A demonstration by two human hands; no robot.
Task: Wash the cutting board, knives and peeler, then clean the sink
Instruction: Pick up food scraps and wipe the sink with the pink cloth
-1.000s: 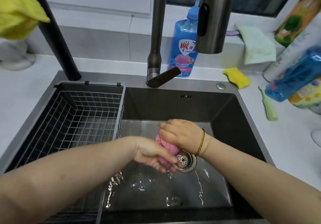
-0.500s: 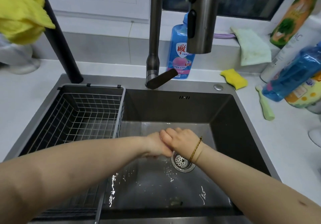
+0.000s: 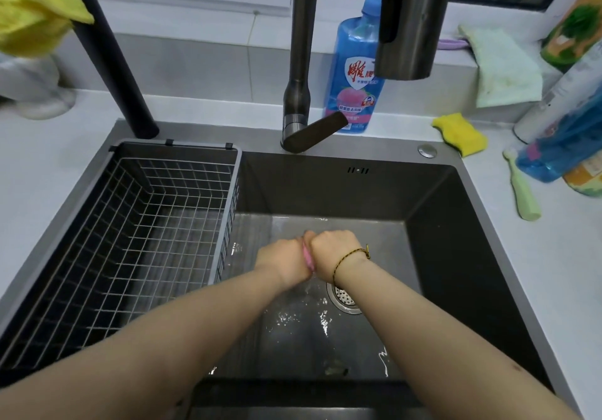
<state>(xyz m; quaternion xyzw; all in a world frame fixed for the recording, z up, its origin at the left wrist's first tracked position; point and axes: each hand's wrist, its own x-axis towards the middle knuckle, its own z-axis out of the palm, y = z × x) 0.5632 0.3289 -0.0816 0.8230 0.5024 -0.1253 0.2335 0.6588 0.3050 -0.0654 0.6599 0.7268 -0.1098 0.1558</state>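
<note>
Pink cloth [image 3: 308, 258]: only a thin strip shows, clamped between the left grip [image 3: 282, 261] and right grip [image 3: 335, 252]. Both are curled tight round it, low inside the dark sink [image 3: 456, 240] just behind the drain strainer [image 3: 346, 299], and the rest is hidden in the fists. Sink contents: wet floor, one small scrap near the front too blurred to name, and a wire basket [image 3: 163, 224] hung at the left. Surround: faucet [image 3: 301, 61] at the back rim, blue detergent bottle [image 3: 353, 77] partly hidden by the spray head, yellow sponge [image 3: 461, 133] on the white worktop [image 3: 553, 273], and bottles at right cut off by the frame.
</note>
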